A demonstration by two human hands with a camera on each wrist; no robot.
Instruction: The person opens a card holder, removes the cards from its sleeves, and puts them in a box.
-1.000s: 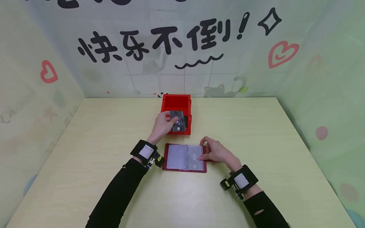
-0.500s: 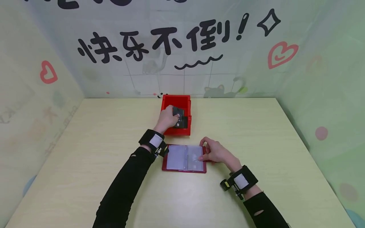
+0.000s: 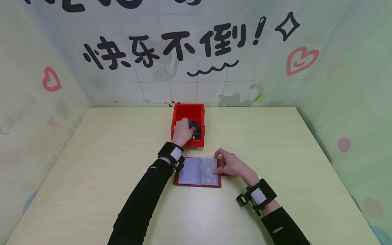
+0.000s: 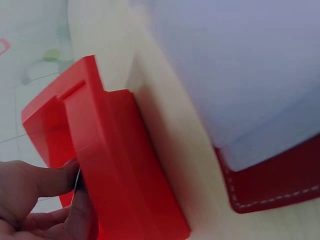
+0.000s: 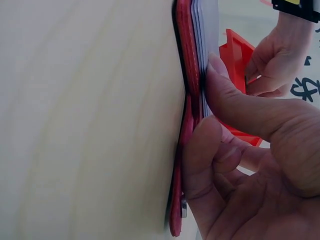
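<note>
At the back of the table, my left hand (image 3: 182, 131) reaches down into a red plastic box (image 3: 189, 109). Its thumb and fingers pinch a dark card (image 3: 194, 125), whose thin edge shows between the fingertips in the left wrist view. Nearer to me lies an open card holder (image 3: 197, 186) with a dark red stitched cover and clear sleeve pages (image 3: 189, 173). My right hand (image 3: 232, 163) grips the holder's right edge, thumb on the sleeves and curled fingers by the cover. In the right wrist view the stacked sleeves (image 5: 204, 30) are seen edge-on beside the thumb.
The pale wooden table (image 3: 122, 136) carries the box and holder, the box just behind the holder. A printed backdrop (image 3: 153, 81) with black lettering stands along the table's back edge. Black straps with small cameras (image 3: 260, 195) sit on both wrists.
My left hand has moved forward and slightly right, lowering from above the box's front part into it with the card. The right hand keeps its grip on the holder, in place.
</note>
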